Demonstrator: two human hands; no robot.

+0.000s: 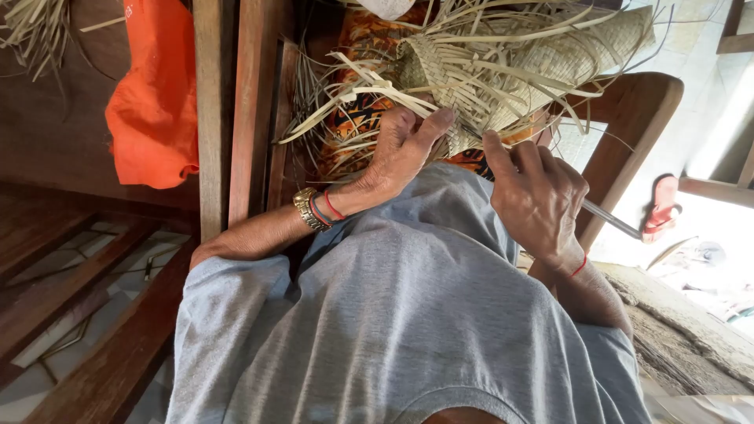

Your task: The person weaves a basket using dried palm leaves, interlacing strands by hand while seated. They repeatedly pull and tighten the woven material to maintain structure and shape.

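A half-woven piece of pale dried palm-leaf strips [510, 67] lies on my lap, with loose strip ends fanning out on all sides. My left hand [400, 153], with a gold watch and cords at the wrist, pinches the near edge of the weave with thumb and fingers. My right hand [538, 196] is closed around a thin metal tool [613, 221] that sticks out to the right. Its forefinger presses against the weave's edge. A grey shirt [408, 314] fills the lower middle of the view.
An orange-and-black patterned cloth [357, 118] lies under the weave. An orange cloth [153, 102] hangs at the left beside wooden posts [212, 118]. A curved wooden chair arm [636, 110] stands at the right, with a red sandal [664, 208] beyond it. Tiled floor [71, 283] shows at lower left.
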